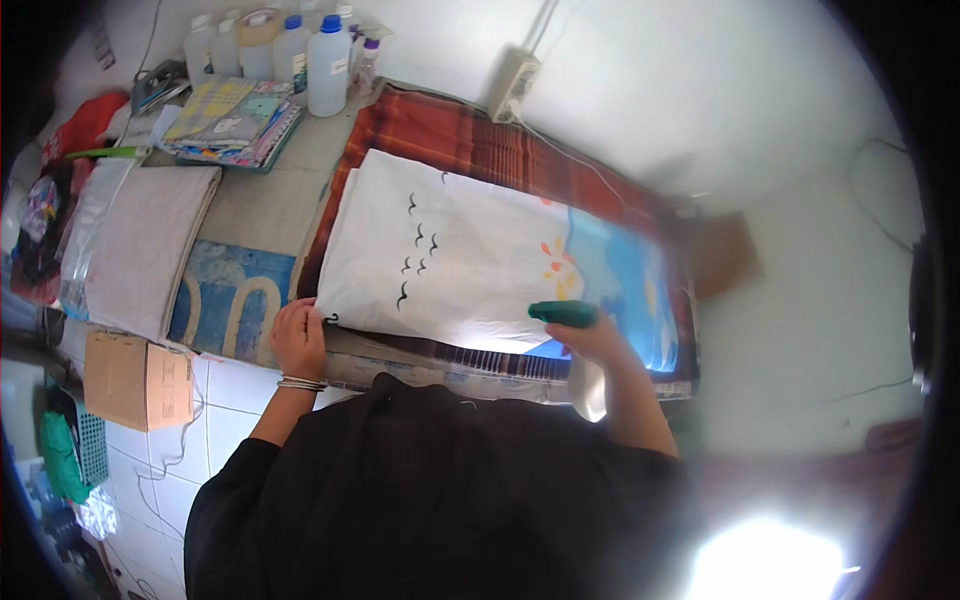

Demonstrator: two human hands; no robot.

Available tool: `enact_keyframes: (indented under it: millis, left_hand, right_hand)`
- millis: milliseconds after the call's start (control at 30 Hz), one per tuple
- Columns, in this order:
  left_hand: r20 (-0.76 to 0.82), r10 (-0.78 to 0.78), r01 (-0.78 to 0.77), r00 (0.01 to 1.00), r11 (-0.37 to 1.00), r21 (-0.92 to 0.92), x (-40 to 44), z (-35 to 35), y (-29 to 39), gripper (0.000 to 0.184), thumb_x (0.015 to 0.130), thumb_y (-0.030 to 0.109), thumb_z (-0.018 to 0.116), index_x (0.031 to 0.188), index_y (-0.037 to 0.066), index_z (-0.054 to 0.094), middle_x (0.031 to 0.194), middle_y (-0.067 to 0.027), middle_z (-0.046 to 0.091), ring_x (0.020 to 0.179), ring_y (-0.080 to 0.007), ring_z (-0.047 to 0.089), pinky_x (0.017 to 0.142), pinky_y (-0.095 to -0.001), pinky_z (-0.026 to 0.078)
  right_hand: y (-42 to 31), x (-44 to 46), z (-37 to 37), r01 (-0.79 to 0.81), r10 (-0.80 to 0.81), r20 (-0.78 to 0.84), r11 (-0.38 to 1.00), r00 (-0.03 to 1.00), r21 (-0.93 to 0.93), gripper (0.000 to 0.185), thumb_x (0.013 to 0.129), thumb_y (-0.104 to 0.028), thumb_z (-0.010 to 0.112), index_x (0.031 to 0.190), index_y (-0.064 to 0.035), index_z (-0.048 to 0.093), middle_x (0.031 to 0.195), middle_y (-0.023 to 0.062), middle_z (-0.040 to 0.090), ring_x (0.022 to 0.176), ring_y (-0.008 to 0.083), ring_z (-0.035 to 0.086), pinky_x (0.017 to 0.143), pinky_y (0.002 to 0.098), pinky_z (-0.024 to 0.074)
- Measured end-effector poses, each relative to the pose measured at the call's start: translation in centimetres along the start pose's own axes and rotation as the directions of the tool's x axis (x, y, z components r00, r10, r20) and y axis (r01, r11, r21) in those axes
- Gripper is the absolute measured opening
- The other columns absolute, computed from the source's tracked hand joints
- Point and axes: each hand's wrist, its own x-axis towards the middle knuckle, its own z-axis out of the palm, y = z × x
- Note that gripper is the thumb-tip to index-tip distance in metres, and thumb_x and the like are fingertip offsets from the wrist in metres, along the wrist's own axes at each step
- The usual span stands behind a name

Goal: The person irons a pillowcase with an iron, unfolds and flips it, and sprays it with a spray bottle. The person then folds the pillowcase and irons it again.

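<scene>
A white folded cloth with black bird marks and a blue and orange print lies on a red plaid cloth on the table. My right hand is wrapped round a spray bottle with a green head and a pale body, held over the front right part of the white cloth. My left hand rests at the cloth's front left corner, its fingers stretched out and lying flat.
Several bottles and a stack of folded cloths stand at the back left. A folded pale cloth lies at the left. On the wall hangs a power strip with a cable. A cardboard box is at the lower left.
</scene>
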Motion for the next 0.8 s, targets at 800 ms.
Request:
enact_keyframes:
  millis: [800]
  left_hand:
    - [0.507,0.322,-0.524,0.800,0.786,0.327,2.4,8.0,8.1,0.045,0.088,0.035,0.044,0.127,0.013,0.050,0.133,-0.0068,0.048,0.127,-0.0270,0.040,0.104,-0.0559,0.020]
  right_hand:
    - [23.8,-14.2,-14.5,0.018,0.270,-0.730,0.933,0.628,0.361,0.034,0.079,-0.013,0.066,0.112,-0.0068,0.063,0.092,0.0017,0.063,0.077,0.0082,0.055,0.068,0.0232,0.0448]
